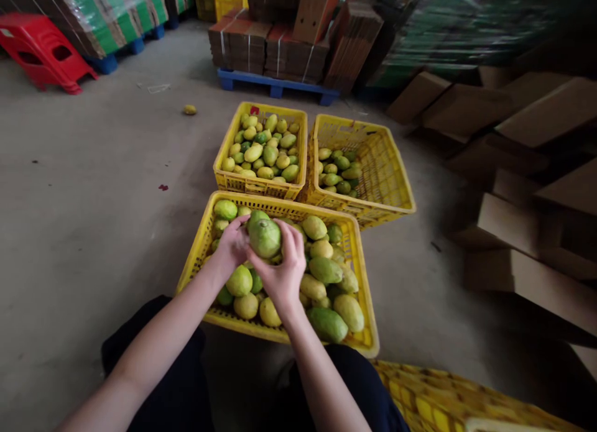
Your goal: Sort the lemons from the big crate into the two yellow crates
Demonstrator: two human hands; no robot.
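Over the front yellow crate (368, 295), my right hand (290, 267) is closed on a green lemon (265, 238), thumb below and fingers along its right side. My left hand (234, 240) is curled at the left of it, its fingers against a second green lemon (257, 217) that shows just behind the first. Part of the left fingers is hidden by the fruit. Beneath both hands the crate is filled with yellow and green lemons (325, 270) of differing sizes.
Behind stand a crate full of smaller lemons (254, 152) and a partly filled crate (387, 165). Another yellow crate (429, 398) is at lower right. Cardboard boxes (508, 224) crowd the right. A red stool (51, 53), loose lemon (189, 110) and blue pallet (280, 87) lie farther back.
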